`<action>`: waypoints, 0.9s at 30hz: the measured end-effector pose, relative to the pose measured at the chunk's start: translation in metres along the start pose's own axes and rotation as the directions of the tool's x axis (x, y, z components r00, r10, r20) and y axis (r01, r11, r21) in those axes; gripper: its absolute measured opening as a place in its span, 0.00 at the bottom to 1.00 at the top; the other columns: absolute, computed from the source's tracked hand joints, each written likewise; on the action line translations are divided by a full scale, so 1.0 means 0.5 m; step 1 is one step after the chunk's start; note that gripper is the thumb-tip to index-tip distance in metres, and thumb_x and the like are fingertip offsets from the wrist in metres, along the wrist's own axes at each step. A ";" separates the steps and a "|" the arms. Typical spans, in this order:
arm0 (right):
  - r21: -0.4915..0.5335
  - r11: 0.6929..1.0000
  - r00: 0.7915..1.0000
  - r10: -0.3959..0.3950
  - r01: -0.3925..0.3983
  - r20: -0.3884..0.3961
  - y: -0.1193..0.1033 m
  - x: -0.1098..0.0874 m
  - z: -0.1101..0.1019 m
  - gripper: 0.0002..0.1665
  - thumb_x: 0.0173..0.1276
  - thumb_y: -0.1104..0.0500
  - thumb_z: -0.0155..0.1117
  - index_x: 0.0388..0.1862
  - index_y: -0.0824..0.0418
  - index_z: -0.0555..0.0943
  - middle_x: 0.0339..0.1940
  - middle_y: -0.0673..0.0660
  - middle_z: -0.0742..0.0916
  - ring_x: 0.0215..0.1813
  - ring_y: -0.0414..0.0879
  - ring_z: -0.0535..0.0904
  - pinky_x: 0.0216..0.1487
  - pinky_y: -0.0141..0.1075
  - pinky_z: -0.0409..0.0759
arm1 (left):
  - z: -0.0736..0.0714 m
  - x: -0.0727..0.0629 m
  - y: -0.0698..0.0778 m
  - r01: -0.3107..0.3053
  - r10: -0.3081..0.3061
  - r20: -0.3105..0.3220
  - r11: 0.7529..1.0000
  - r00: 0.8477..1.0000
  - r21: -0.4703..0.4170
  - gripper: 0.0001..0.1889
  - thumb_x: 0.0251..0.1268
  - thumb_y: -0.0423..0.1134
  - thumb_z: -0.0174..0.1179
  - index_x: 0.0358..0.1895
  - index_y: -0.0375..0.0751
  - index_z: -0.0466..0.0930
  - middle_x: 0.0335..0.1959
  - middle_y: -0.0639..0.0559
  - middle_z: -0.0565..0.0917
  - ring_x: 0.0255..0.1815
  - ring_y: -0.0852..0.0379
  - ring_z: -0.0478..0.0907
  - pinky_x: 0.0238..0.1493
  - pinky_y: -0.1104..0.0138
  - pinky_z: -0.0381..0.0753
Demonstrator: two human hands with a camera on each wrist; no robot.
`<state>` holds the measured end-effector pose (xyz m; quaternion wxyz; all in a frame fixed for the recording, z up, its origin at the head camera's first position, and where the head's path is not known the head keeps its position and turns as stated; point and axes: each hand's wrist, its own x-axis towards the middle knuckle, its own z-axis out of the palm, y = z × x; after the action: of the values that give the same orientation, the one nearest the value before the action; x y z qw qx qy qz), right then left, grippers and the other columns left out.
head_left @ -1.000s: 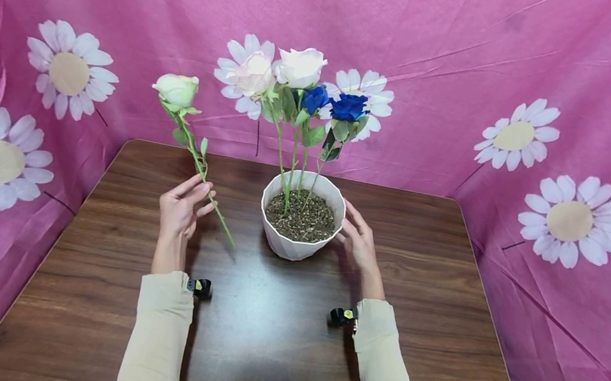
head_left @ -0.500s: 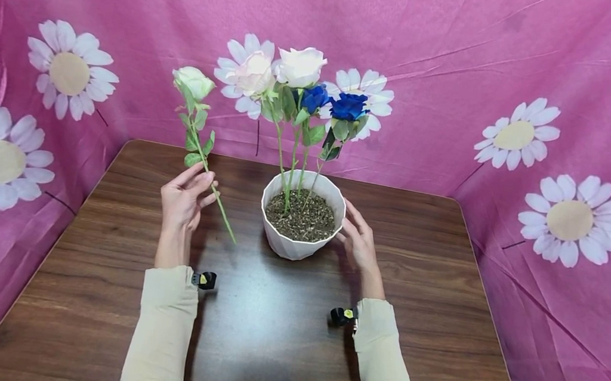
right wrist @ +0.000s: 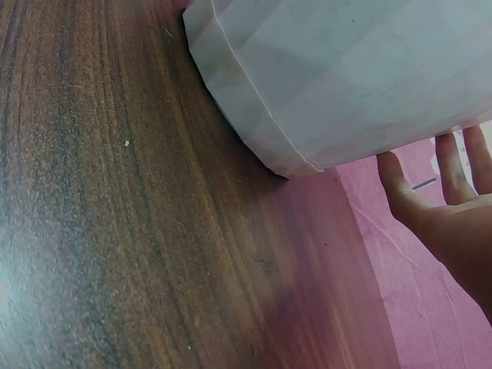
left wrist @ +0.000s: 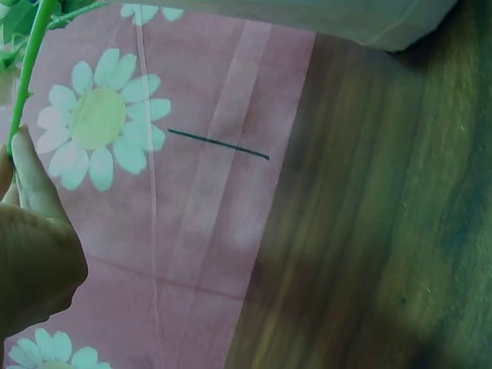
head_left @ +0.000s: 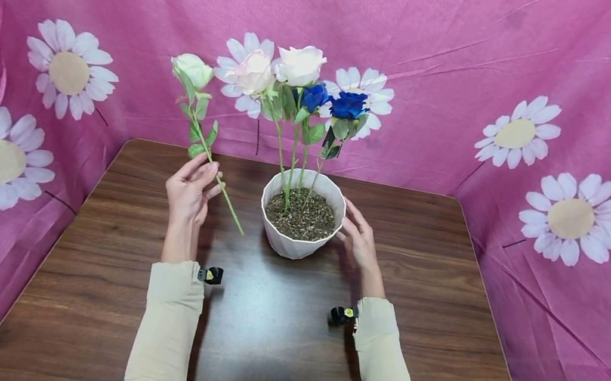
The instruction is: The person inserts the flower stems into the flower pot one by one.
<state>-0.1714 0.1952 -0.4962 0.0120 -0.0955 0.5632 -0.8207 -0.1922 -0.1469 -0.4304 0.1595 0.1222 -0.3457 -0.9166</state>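
My left hand (head_left: pixel 189 190) pinches the green stem of a pale greenish-white rose (head_left: pixel 192 71), holding it tilted with its bloom up to the left. The stem's bare lower end points down toward a white faceted flowerpot (head_left: pixel 292 249). In the left wrist view, thumb and fingers meet on the stem (left wrist: pixel 32 61). My right hand (head_left: pixel 359 242) rests its fingertips against the pot's right side; the right wrist view shows these fingers (right wrist: pixel 396 181) at the pot wall. Standing in the pot's soil (head_left: pixel 303 217) are a pink rose (head_left: pixel 253 73), a white rose (head_left: pixel 300 66) and two blue roses (head_left: pixel 348 106).
The pot stands on a dark wooden table (head_left: pixel 412 342), toward its back edge. Pink cloth (head_left: pixel 430 39) printed with white daisies surrounds the table at the back and sides. Each wrist wears a small black camera (head_left: pixel 212 275).
My left hand has moved a little up and to the right with the rose, whose bloom has turned and risen. The right hand and the pot have stayed in place.
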 end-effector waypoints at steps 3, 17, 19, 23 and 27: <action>0.001 1.000 1.000 -0.001 0.001 0.001 0.001 0.001 -0.001 0.33 0.77 0.64 0.54 0.77 0.71 0.61 0.71 0.62 0.72 0.62 0.51 0.76 0.59 0.44 0.83 | 0.011 0.002 -0.001 -0.011 0.011 0.006 1.000 1.000 0.000 0.15 0.59 0.18 0.66 0.48 0.34 0.86 0.29 0.42 0.88 0.24 0.52 0.86 0.23 0.64 0.88; 0.006 1.000 1.000 0.000 0.000 -0.001 0.002 -0.001 0.000 0.33 0.76 0.65 0.53 0.77 0.72 0.61 0.67 0.59 0.75 0.62 0.51 0.77 0.59 0.43 0.84 | 0.048 0.003 0.002 0.078 -0.074 0.038 0.993 0.996 -0.091 0.30 0.60 0.19 0.66 0.67 0.30 0.72 0.29 0.47 0.84 0.26 0.53 0.85 0.23 0.65 0.88; 0.006 1.000 1.000 0.001 -0.001 -0.002 0.003 0.000 -0.001 0.33 0.76 0.66 0.52 0.77 0.72 0.61 0.68 0.59 0.75 0.62 0.51 0.77 0.59 0.43 0.84 | 0.057 0.001 0.003 0.080 -0.076 0.047 0.992 0.996 -0.096 0.28 0.60 0.19 0.66 0.65 0.32 0.74 0.29 0.47 0.84 0.26 0.52 0.85 0.24 0.65 0.89; 0.006 1.000 1.000 0.003 -0.003 -0.002 0.004 0.000 -0.002 0.33 0.76 0.66 0.52 0.77 0.72 0.61 0.69 0.60 0.74 0.62 0.51 0.77 0.59 0.43 0.84 | 0.074 -0.004 0.003 0.079 -0.071 0.069 0.990 0.995 -0.113 0.24 0.59 0.18 0.66 0.59 0.35 0.78 0.30 0.47 0.84 0.27 0.51 0.85 0.25 0.63 0.89; 0.001 1.000 1.000 0.003 -0.003 0.002 0.003 0.001 -0.002 0.33 0.76 0.65 0.53 0.77 0.72 0.61 0.70 0.61 0.73 0.62 0.51 0.77 0.59 0.43 0.84 | 0.091 -0.009 0.000 0.053 -0.041 0.115 0.993 0.993 -0.109 0.20 0.61 0.16 0.63 0.53 0.37 0.78 0.30 0.47 0.84 0.28 0.51 0.85 0.26 0.62 0.90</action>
<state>-0.1720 0.1956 -0.4978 0.0136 -0.0955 0.5629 -0.8209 -0.2033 -0.1181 -0.3965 0.1246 0.0693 -0.2992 -0.9435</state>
